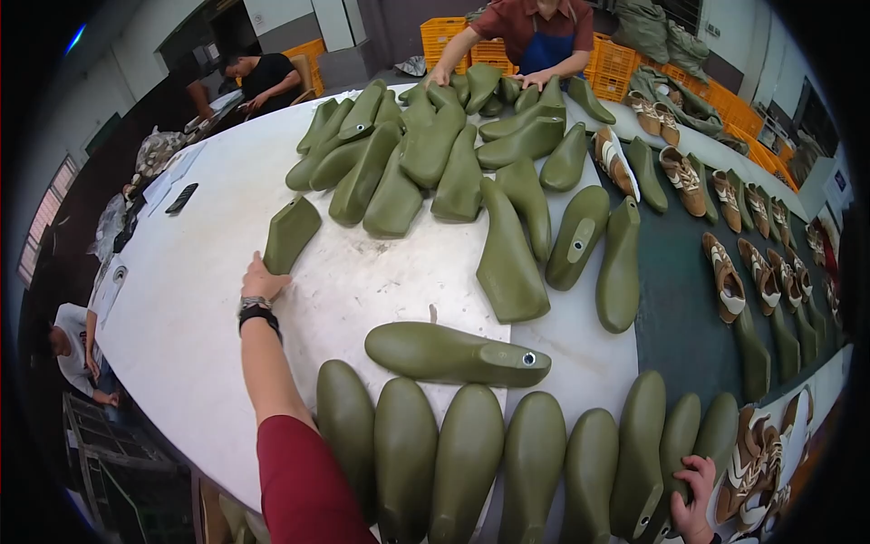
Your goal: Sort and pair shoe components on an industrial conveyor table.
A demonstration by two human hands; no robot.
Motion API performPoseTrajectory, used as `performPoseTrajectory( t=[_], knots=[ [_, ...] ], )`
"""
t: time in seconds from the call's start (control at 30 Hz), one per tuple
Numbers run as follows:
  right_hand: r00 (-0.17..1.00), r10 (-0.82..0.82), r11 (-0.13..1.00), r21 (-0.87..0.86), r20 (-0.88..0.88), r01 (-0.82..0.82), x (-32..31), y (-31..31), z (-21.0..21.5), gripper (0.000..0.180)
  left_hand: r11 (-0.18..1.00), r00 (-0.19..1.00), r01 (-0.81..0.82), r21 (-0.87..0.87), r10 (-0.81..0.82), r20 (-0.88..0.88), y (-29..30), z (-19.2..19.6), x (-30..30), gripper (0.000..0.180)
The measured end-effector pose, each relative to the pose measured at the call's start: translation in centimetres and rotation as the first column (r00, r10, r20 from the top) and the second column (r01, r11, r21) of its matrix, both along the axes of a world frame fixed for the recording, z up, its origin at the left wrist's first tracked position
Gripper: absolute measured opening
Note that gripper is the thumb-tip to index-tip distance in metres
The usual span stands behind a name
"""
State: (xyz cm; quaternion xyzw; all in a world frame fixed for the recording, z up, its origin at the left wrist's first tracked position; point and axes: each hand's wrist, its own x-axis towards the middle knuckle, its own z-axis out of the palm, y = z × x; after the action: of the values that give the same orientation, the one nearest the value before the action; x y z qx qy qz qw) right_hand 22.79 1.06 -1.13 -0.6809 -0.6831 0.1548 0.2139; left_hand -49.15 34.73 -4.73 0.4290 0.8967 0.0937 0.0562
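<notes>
At the far left, people are sitting or bending beside the white worktable [181, 308], apart from the person wearing the camera, and a dark remote-like object [181, 198] is lying on the tabletop near them. The left hand [263, 279] is reaching out across the table, its fingers [276, 283] touching the lower end of a single olive-green shoe last [291, 232] that is lying apart from the rest; the hand looks loose and not yet closed round it, so the step in hand seems to be picking this stray last up, and the next move would call for closing the fingers around its narrow end before lifting. Further right, a big heap of green lasts [435, 163] is covering the table's far side, where another person's hands [535, 80] are resting on it. Nearer, 1 last [453, 354] is lying on its side, just beyond a neat row of lasts [471, 462] standing along the near edge. At the row's right end the right hand [696, 494] is gripping the outermost last [675, 453], fingers curled over its edge. Beyond, on a dark green belt [680, 317], brown-and-white shoes [725, 281] are lying in lines, with orange crates [625, 63] stacked behind.
</notes>
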Motion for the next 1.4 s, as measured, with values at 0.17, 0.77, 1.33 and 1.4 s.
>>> performPoseTrajectory(
  t=[0.17, 0.77, 1.33, 1.4],
  knots=[
    [1.0, -0.012, 1.0, -0.013, -0.006, 0.012, -0.5, -0.4, 0.3, 0.031, 0.998, 0.999, -0.036, -0.052, 0.035, -0.021, -0.1, -0.9, 1.2, 0.103],
    [0.999, 0.029, 0.949, 0.316, -0.041, -0.015, 2.3, -1.1, -0.4, 0.023, 0.931, 0.692, 0.166, 0.326, -0.346, 0.634, -19.3, 22.4, 17.8, 0.055],
    [0.991, 0.039, 0.991, 0.125, 0.127, -0.054, 5.5, -9.7, -0.7, 0.08, 0.227, 0.23, 0.928, 0.294, -0.973, 0.026, -38.9, 8.8, 53.9, 0.06],
    [0.991, 0.063, 0.988, 0.132, 0.121, -0.079, 6.9, -7.8, -1.3, 0.078, 0.283, 0.301, 0.927, 0.246, -0.953, -0.038, -39.6, 8.0, 54.9, 0.062]
  ],
)
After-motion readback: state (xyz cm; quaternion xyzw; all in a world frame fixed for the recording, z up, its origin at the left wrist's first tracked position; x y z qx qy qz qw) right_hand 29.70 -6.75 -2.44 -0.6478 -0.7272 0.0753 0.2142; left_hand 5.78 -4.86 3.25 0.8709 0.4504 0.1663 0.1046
